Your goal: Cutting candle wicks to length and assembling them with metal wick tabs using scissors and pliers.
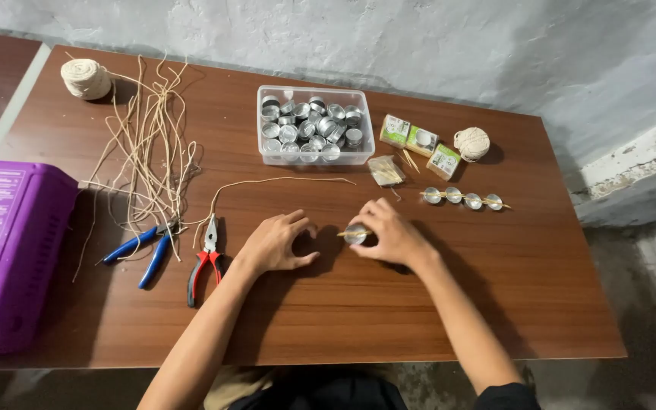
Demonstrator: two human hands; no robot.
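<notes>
The right hand [392,237] is curling over a small round metal tin [355,234] on the brown table [419,304], its fingertips pinching the tin's rim; a thin wooden stick [343,234] is lying across the tin and poking out to the left. Much of the tin is hiding under the fingers, so whether anything is sitting inside it cannot be told. The left hand [276,243] is resting just beside it, palm down with fingers loosely spread and gripping nothing.

Left of that hand, red-handled pliers [205,258] and blue-handled pliers [144,249] are lying near a tangle of cut cord lengths [146,144], which is trailing from a ball of twine [86,78]. Behind the hands a clear plastic tub [314,156] is holding many more tins (too crowded to count). To its right are sitting small green-and-white boxes [419,142], a clear packet of sticks [386,171], a smaller ball of twine [471,143], and a row of four tins [462,198] with sticks laid across them. A purple plastic case [9,266] is being cut off by the left edge.
</notes>
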